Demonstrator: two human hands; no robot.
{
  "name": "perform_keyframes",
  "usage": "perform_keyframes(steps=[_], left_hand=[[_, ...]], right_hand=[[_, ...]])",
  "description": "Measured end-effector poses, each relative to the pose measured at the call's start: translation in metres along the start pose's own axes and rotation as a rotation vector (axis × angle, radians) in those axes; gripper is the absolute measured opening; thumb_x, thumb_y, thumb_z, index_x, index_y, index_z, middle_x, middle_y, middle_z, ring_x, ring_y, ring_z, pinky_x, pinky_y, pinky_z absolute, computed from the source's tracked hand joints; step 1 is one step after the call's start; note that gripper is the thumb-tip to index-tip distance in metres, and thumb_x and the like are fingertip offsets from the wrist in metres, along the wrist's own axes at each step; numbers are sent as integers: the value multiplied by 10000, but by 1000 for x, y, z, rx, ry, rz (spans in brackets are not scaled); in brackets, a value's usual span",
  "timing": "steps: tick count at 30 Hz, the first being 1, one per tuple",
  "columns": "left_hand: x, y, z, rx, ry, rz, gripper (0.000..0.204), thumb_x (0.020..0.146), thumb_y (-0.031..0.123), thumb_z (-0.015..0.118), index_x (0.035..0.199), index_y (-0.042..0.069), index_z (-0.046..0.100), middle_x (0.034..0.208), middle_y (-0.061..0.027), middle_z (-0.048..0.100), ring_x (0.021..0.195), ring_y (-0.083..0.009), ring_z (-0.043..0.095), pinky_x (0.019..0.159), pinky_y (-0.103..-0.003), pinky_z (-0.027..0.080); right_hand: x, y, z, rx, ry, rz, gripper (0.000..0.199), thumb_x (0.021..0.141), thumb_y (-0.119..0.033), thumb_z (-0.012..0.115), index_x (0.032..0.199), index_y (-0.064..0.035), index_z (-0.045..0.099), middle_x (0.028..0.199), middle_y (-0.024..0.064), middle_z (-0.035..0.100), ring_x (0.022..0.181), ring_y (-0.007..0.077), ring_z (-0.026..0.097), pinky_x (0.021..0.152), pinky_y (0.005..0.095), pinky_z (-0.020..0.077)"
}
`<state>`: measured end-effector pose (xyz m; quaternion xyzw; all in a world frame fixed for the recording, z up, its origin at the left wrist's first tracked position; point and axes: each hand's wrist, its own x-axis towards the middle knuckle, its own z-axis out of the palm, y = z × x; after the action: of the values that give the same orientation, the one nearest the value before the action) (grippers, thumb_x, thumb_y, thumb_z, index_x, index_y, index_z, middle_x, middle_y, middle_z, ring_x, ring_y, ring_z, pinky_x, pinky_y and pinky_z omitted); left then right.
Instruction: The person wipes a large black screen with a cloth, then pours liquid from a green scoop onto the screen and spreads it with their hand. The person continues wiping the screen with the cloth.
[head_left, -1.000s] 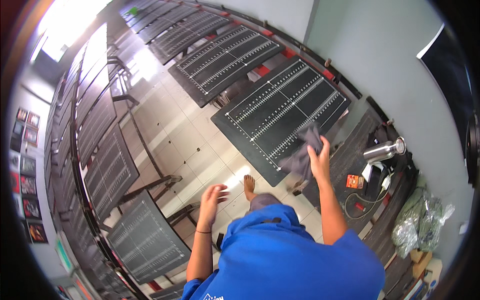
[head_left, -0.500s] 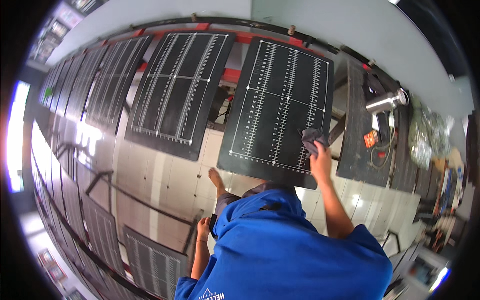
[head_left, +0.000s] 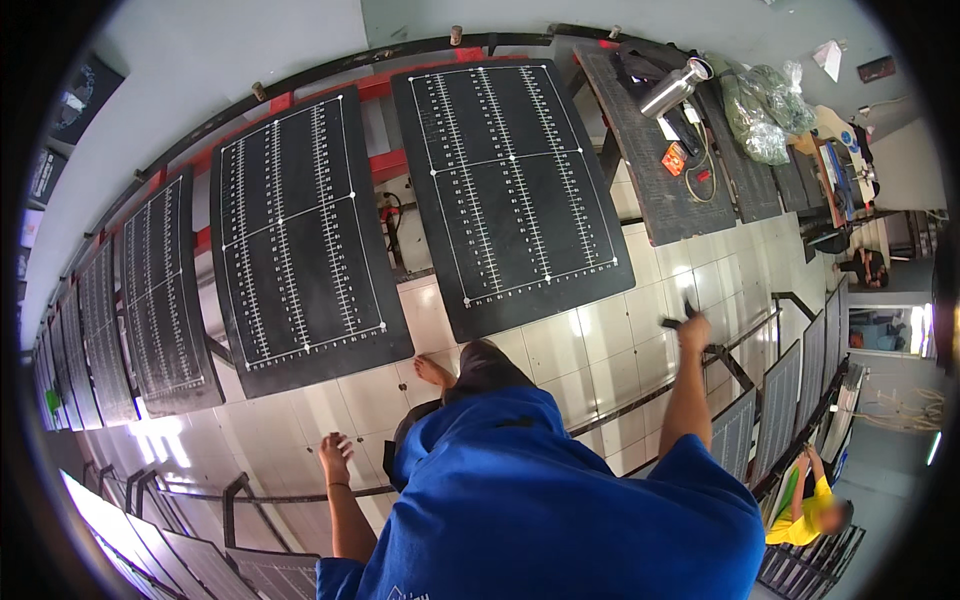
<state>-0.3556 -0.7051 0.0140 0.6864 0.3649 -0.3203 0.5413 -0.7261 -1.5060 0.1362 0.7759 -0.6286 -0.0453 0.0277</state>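
My right hand (head_left: 692, 333) is closed on a dark cloth (head_left: 671, 323), whose ends stick out past the fingers. It hangs over the tiled floor, right of the nearest black board (head_left: 500, 205) and apart from it. That board lies flat on a red and black frame and carries white ruler-like scales, lines and dots. Low on my left side, my left hand (head_left: 337, 456) has loosely bent, parted fingers and holds nothing. Beside the nearest board lies a similar black board (head_left: 300, 235).
Several more marked boards (head_left: 160, 290) run off left. At right, a dark worktable (head_left: 650, 190) bears a metal bottle (head_left: 676, 88), an orange packet (head_left: 674, 158), a cable and plastic bags (head_left: 765, 115). Behind are metal rails and a person in yellow (head_left: 808, 508). Light tiled floor (head_left: 560, 350) lies below.
My right hand has lifted the cloth off the nearest board and swung right and back. My view has turned right. My left hand has moved outward from my side.
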Motion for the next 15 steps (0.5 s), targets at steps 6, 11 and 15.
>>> perform_keyframes(steps=[6,11,15], left_hand=[[-2,-40,25,439,-200,-80,339,939,394,517,1089,109,623,968,-51,666,793,-217,628,657,-388,507],[21,-10,26,618,-444,299,320,961,363,515,1119,106,621,967,-55,672,798,-176,636,682,-337,514],[-7,50,56,220,-222,-16,335,979,346,512,1185,91,581,1012,-69,668,804,-172,637,677,-314,513]], right_hand=[[-21,-52,-32,599,334,93,567,835,-94,562,1387,16,496,1299,268,595,1198,363,596,1013,386,460],[-183,-389,-40,670,-15,-655,310,851,-52,577,1154,-97,624,959,121,623,857,254,626,681,409,540],[-236,-453,-73,646,-301,-1074,345,827,-65,601,1160,-122,668,1042,136,629,980,343,592,858,442,506]])
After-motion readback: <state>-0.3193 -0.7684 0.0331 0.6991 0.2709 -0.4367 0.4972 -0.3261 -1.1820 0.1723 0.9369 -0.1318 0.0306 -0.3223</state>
